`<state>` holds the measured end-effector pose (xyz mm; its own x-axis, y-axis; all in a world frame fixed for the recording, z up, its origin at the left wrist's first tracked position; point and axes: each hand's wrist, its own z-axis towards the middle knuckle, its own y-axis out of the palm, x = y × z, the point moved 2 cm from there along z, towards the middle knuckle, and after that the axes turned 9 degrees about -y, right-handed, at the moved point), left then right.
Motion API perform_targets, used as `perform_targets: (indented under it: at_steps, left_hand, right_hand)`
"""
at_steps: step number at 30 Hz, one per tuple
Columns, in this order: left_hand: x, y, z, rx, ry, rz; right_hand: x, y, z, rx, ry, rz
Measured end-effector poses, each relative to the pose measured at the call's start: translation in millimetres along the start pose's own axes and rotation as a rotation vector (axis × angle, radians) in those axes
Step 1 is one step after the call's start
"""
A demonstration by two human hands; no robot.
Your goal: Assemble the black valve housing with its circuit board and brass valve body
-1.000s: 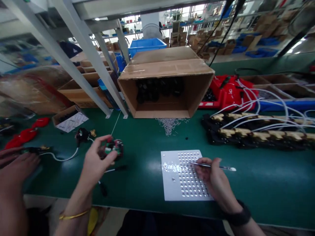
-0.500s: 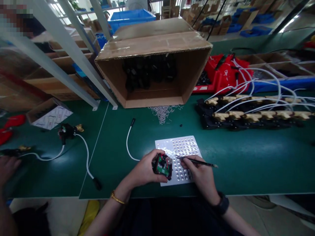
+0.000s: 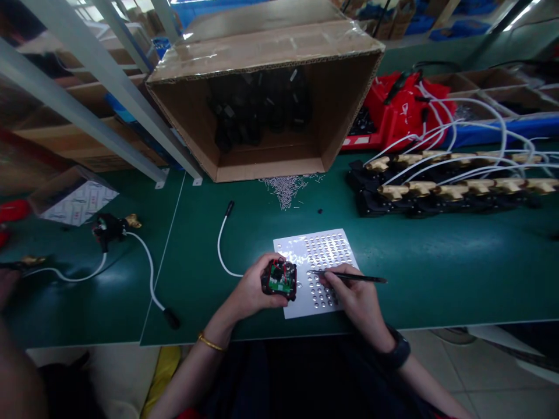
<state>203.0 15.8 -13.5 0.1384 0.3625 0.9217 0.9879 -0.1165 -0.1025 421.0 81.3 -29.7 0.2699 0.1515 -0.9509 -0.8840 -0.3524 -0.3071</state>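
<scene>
My left hand (image 3: 257, 286) is wrapped round a black housing with a green circuit board (image 3: 280, 278) and red wires showing in its open face. A white cable (image 3: 222, 250) with a black plug runs out leftward from behind that hand. In my right hand (image 3: 356, 297) is a pair of slim black tweezers (image 3: 358, 277), pinched near the front. Their tip points left, over a white sheet (image 3: 293, 247) bearing rows of small shiny round domes. The housing covers part of the sheet's left side, and a narrow gap separates it from the tweezer tip.
A cardboard box (image 3: 271, 171) holding black parts lies open towards me, with loose metal pins (image 3: 286, 189) before it. Black units with brass fittings (image 3: 441, 192) line the right. At left are another wired unit (image 3: 111, 227) and a co-worker's hand (image 3: 7, 285).
The view has tilted downward. My left hand has drawn the housing slightly left, away from the tweezer tip, and its board faces up more. The tweezers remain over the sheet.
</scene>
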Motion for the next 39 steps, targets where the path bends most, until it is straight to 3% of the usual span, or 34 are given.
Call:
perform_targets:
  at_steps: [10, 17, 23, 29, 33, 39]
  left_hand:
    - [-5, 1.0, -3, -0.004, 0.064, -0.094]
    - [-9, 2.2, -2, 0.335, 0.203, -0.039]
    - [-12, 7.0, 14, 0.484, 0.223, -0.044]
    - [-12, 10.9, 17, 0.514, 0.225, -0.084]
    - [-12, 10.3, 16, 0.510, 0.218, -0.081]
    - [-10, 10.1, 17, 0.508, 0.211, -0.090]
  right_hand:
    - [-2, 1, 0, 0.004, -0.001, -0.024]
    - [-2, 4, -4, 0.068, 0.153, 0.257]
    - [-15, 0, 17, 0.144, 0.347, 0.671]
    - [-55, 30, 45, -0.039, 0.286, 0.826]
    - [-59, 43, 46, 0.007, 0.224, 0.766]
    - [-60, 44, 45, 0.040, 0.227, 0.702]
